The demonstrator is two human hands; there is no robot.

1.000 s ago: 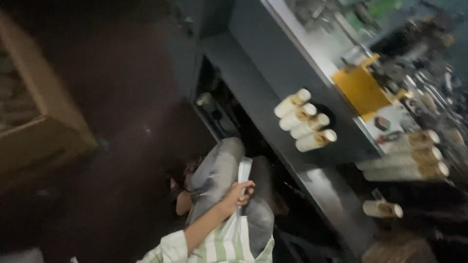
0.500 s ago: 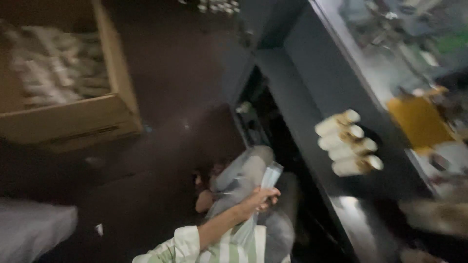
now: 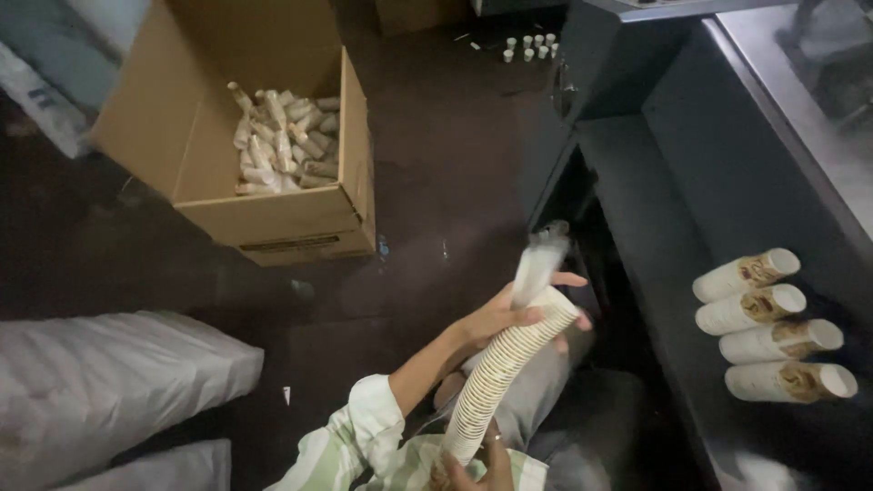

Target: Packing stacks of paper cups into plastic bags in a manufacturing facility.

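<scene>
A tall stack of white paper cups (image 3: 500, 373) slants up in front of me. My left hand (image 3: 509, 316), on a green-and-white striped sleeve, is closed round the stack's top end. A clear plastic wrapper (image 3: 538, 264) sticks out above that hand. My right hand (image 3: 482, 465) grips the stack's bottom end at the lower edge of the view, only partly visible. My grey trouser legs (image 3: 536, 400) lie under the stack.
An open cardboard box (image 3: 291, 223) holding several wrapped cup stacks stands on the dark floor at upper left. White sacks (image 3: 118, 373) lie at lower left. Several cup stacks (image 3: 773, 327) lie on a dark shelf at right. Small white cups (image 3: 529, 45) stand far back.
The view has swung left and down, bringing the cardboard box fully in. The cup stack now shows below the wrapper, held by both hands; earlier only the raised wrapper and one hand showed.
</scene>
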